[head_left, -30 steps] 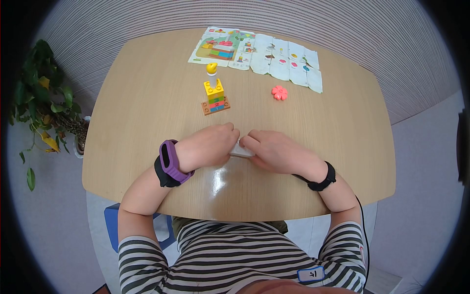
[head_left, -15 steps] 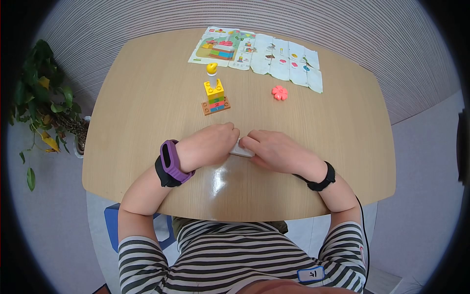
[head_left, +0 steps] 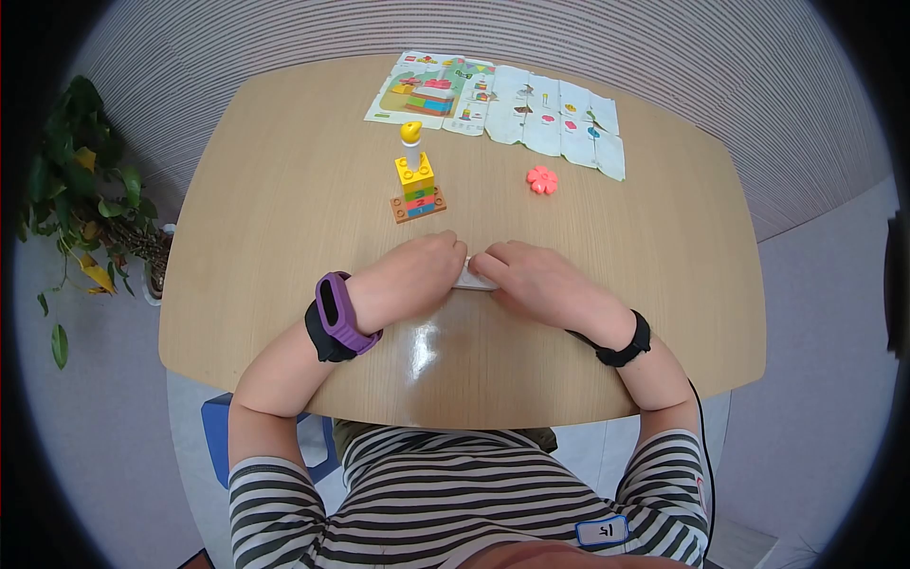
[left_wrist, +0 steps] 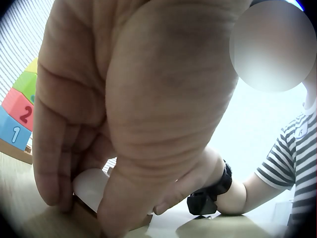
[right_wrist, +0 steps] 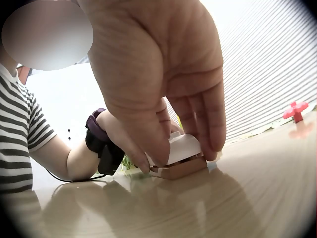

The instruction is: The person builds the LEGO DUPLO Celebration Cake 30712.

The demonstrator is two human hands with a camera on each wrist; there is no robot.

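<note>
Near the middle of the table, a white rounded toy brick point(right_wrist: 184, 149) sits over a brown brick point(right_wrist: 182, 169), with a narrow gap showing between them in the right wrist view. My left hand point(head_left: 414, 273) grips the white brick at its left end, thumb and fingers on opposite sides. At the other end my right hand point(head_left: 533, 282) pinches it the same way. Between the hands only a sliver of white shows from the head. Just beyond the left hand stands a tower of numbered bricks point(head_left: 415, 180) topped by a yellow-tipped candle piece point(head_left: 410, 142).
A pink flower piece point(head_left: 541, 180) lies beyond my right hand. An unfolded instruction sheet point(head_left: 531, 104) is spread along the far side of the wooden table point(head_left: 275, 190). On the left, a potted plant point(head_left: 104, 190) stands beside the table.
Both hands have shifted slightly away from my body and to the right, carrying the white brick along between them. The tower and flower piece have stayed put.
</note>
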